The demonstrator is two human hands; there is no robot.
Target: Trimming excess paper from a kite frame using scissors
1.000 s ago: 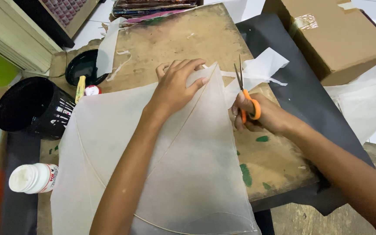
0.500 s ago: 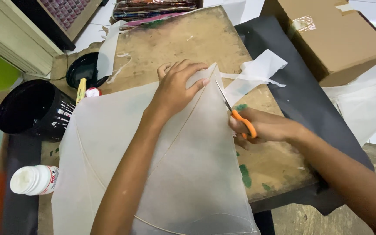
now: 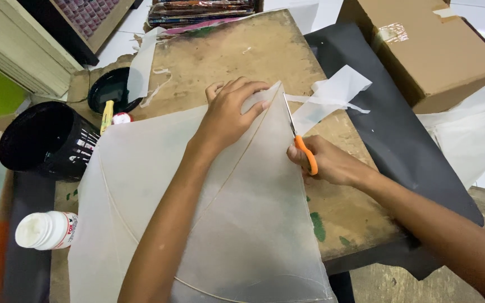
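Translucent white paper stretched over thin pale sticks, a kite-shaped sheet (image 3: 209,224), covers the middle of the worn brown wooden bench (image 3: 225,50), its point aimed at about 1 o'clock. At 9 o'clock from it stands a black slotted plastic cup (image 3: 46,140), with a white squat plastic bottle (image 3: 46,230) lying on its side at 8 o'clock.

The left hand (image 3: 231,109) lies flat on the sheet's point, fingers spread and pressing the paper down, just left of the cutting line.

Along the sheet's right edge, whose long axis runs from about 12 o'clock down to 5 o'clock, sit the orange-handled steel scissors (image 3: 298,140), blades pointing to 12 o'clock beside that edge. The right hand (image 3: 324,163) is closed through the handles, at 4 o'clock from the left hand and the nearer of the 2 to the edge. Whether the blades are parted is too fine to tell.

White paper offcuts (image 3: 332,92) lie at 1 o'clock of the blades, and a brown cardboard box (image 3: 428,50) lies beyond.
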